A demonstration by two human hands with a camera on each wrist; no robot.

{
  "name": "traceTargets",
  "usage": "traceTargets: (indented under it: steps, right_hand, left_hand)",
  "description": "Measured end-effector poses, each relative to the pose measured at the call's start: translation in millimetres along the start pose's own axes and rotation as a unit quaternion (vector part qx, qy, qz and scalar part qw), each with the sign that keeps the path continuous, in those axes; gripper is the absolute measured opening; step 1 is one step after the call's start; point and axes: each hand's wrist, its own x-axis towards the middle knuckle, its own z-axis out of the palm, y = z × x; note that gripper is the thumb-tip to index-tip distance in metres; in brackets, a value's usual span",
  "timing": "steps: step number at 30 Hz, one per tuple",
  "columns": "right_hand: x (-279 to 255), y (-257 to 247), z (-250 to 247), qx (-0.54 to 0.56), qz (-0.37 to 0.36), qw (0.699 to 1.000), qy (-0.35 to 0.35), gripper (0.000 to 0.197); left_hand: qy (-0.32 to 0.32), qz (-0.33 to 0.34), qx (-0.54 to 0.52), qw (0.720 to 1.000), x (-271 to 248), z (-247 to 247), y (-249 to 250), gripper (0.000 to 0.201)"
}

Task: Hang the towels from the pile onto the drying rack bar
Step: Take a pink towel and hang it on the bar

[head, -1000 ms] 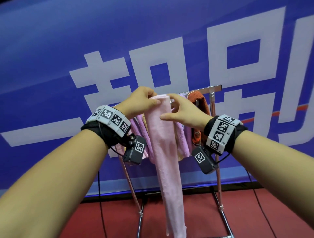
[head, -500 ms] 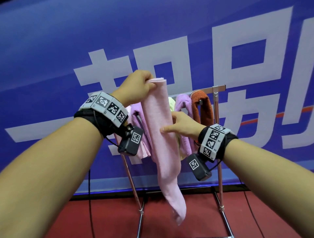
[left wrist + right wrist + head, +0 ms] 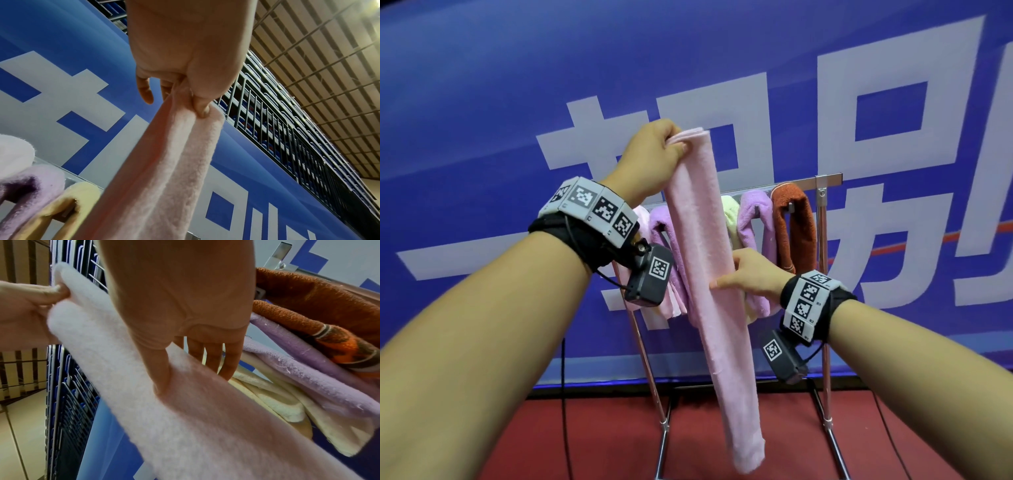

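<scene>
A long folded pink towel hangs in front of the drying rack bar, its top end raised well above the bar. My left hand pinches that top end between thumb and fingers. My right hand holds the towel at mid-length, thumb in front and fingers behind it. Over the bar hang a brown towel, a purple towel, a pale yellow towel, another purple towel and a light pink towel at the left.
The rack's metal legs stand on a red floor in front of a blue banner wall. A black cable runs down to the floor left of the rack.
My left hand has lifted the pink towel's top end up above the bar. My right hand has slid down the towel to its middle.
</scene>
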Motion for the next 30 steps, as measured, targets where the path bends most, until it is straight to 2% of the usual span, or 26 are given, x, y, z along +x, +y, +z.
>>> traceTargets:
  steps: [4, 7, 11, 14, 16, 18, 21, 23, 26, 29, 30]
  right_hand:
    - [-4, 12, 14, 0.008, 0.020, 1.000, -0.003, 0.021]
    - [3, 18, 14, -0.035, 0.016, 0.999, 0.024, 0.016]
    - [7, 12, 1, -0.121, 0.002, 0.991, 0.054, 0.019]
    - [9, -2, -12, -0.165, -0.023, 0.982, 0.088, 0.020]
    - [13, -11, -19, -0.185, -0.037, 0.977, 0.103, 0.021]
    - [14, -20, -23, -0.182, -0.050, 0.975, 0.117, 0.023]
    - [18, -34, -23, -0.190, -0.049, 0.971, 0.136, 0.014]
    - [21, -44, -20, -0.208, -0.052, 0.967, 0.139, 0.009]
    - [24, -57, -12, -0.229, -0.064, 0.964, 0.120, 0.010]
    - [26, -64, -4, -0.227, -0.068, 0.964, 0.124, 0.005]
    - [26, -65, -4, -0.226, -0.066, 0.963, 0.134, 0.010]
  left_hand:
    - [0.033, -0.008, -0.015, 0.999, 0, -3, -6, 0.016]
    - [0.048, -0.013, -0.007, 0.999, -2, -8, -15, 0.014]
    - [0.026, -0.073, 0.024, 0.997, -11, -16, -39, 0.012]
    - [-0.023, -0.136, 0.051, 0.989, -28, -13, -65, 0.012]
    - [-0.099, -0.173, 0.068, 0.978, -42, -7, -82, 0.017]
    - [-0.177, -0.216, 0.099, 0.955, -60, 0, -97, 0.023]
    - [-0.263, -0.288, 0.119, 0.913, -83, 13, -115, 0.010]
    - [-0.273, -0.264, 0.092, 0.921, -90, 25, -117, 0.009]
    - [-0.206, -0.201, -0.029, 0.957, -90, 39, -95, 0.013]
    - [-0.207, -0.157, -0.121, 0.958, -86, 53, -65, 0.023]
    - [-0.214, -0.152, -0.147, 0.954, -86, 58, -58, 0.027]
